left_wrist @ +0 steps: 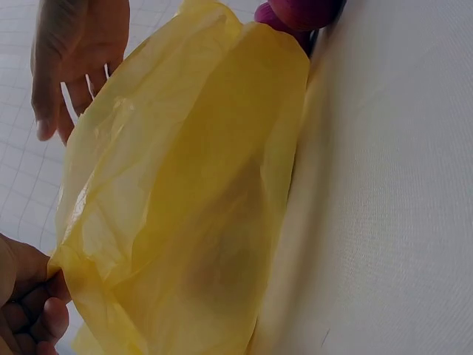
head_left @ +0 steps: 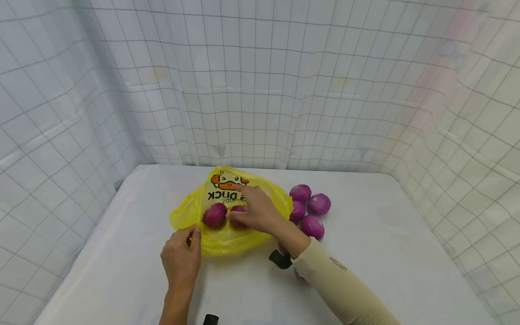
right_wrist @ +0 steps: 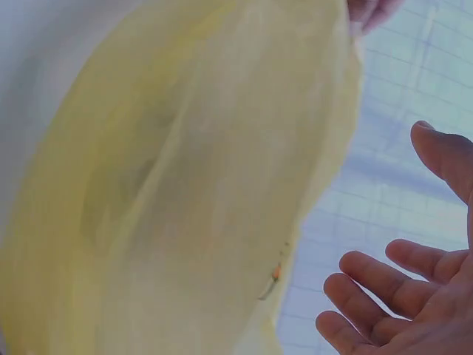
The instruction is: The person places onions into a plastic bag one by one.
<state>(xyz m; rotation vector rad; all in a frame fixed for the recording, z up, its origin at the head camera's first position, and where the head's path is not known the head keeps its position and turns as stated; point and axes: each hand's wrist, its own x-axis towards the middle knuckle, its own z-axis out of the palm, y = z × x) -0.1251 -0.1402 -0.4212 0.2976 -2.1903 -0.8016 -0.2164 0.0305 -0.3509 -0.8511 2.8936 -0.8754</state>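
A yellow plastic bag [head_left: 227, 241] with a printed duck lies spread on the white table. My left hand [head_left: 183, 255] pinches the near left edge of its mouth, and the left wrist view shows thumb and fingers on the plastic. Inside the bag sit two red onions, the left one [head_left: 215, 215] in plain sight and the other [head_left: 237, 216] partly behind my right hand [head_left: 256, 210]. That right hand hovers over the bag, thumb and fingers spread; in the right wrist view its fingers [right_wrist: 384, 288] are extended and hold nothing.
Several more red onions [head_left: 319, 204] are clustered just right of the bag. Part of another round shape shows under the right sleeve [head_left: 341, 284]. White gridded curtains [head_left: 260, 90] enclose the table [head_left: 365, 253] at the back and sides.
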